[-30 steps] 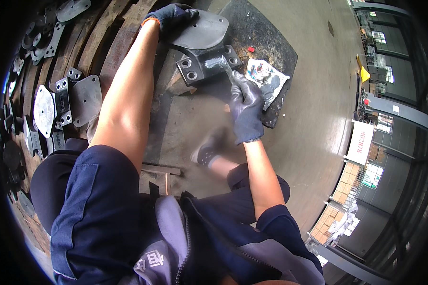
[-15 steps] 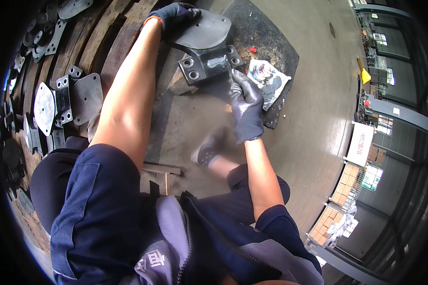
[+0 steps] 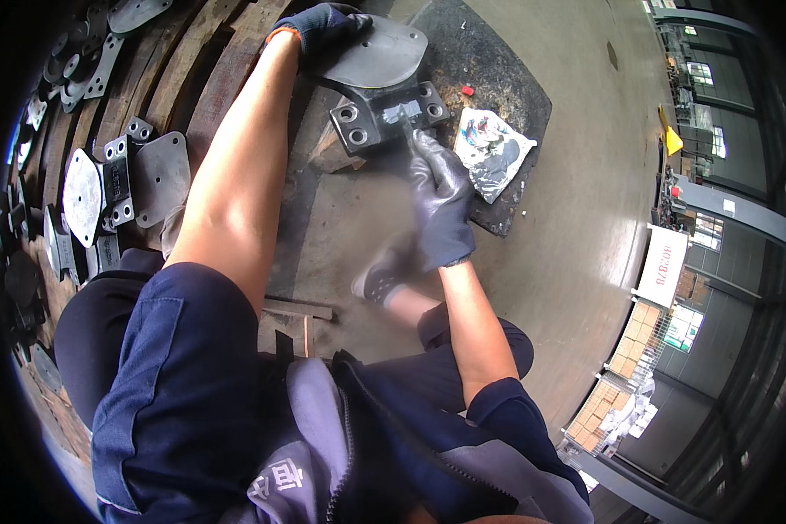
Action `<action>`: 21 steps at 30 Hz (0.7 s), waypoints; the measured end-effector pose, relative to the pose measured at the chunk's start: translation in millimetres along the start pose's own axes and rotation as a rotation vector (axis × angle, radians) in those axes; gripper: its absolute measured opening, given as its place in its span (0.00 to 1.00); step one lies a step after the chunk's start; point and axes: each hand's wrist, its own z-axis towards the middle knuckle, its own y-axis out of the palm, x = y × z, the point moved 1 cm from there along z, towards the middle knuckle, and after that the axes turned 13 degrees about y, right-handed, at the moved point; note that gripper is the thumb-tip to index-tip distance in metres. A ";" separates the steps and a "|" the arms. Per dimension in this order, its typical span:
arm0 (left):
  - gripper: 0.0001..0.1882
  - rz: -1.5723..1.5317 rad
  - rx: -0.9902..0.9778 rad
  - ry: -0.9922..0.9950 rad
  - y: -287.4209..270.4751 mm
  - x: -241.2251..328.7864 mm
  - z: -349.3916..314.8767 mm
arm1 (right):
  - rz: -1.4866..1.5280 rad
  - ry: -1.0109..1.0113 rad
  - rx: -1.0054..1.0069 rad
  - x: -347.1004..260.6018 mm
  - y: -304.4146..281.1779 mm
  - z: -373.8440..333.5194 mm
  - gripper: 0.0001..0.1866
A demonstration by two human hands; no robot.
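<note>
My left hand (image 3: 327,31), in a dark glove with an orange cuff edge, grips the far left edge of a metal bracket (image 3: 380,52). The bracket has a rounded grey plate on top and a black base with bolt holes at its corners. A shiny light-grey patch marks the base's near face. My right hand (image 3: 441,188), gloved and grey-smeared, is closed at that face, fingers pinching a thin tool (image 3: 408,129) whose kind I cannot make out. Right of the bracket lies a white sheet (image 3: 495,144) smeared with grey paste.
Bracket and sheet rest on a dark, stained board (image 3: 489,74), with a small red piece (image 3: 468,91) on it. More brackets (image 3: 118,183) stand on a wooden pallet (image 3: 162,79) at left. My shoe (image 3: 384,275) is on the floor below. Boxes in wire cages (image 3: 616,367) stand far right.
My right hand has moved left and slightly down along the bracket's near face, with the thin tool. The left hand keeps its place on the plate.
</note>
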 end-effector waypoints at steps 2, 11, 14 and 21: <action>0.19 0.078 0.034 -0.070 0.2 -15.3 8.8 | -0.020 -0.096 0.016 0.3 4.0 0.1 0.12; 0.20 0.193 0.067 -0.098 2.4 -26.2 14.2 | -0.038 -0.053 -0.034 -8.5 8.0 -6.3 0.14; 0.20 0.171 0.054 -0.089 0.2 -28.3 13.2 | -0.049 -0.135 -0.031 -8.5 10.9 -5.5 0.12; 0.20 0.147 0.044 -0.078 4.1 -29.4 18.7 | 0.186 -0.010 -0.130 3.6 11.4 -8.0 0.11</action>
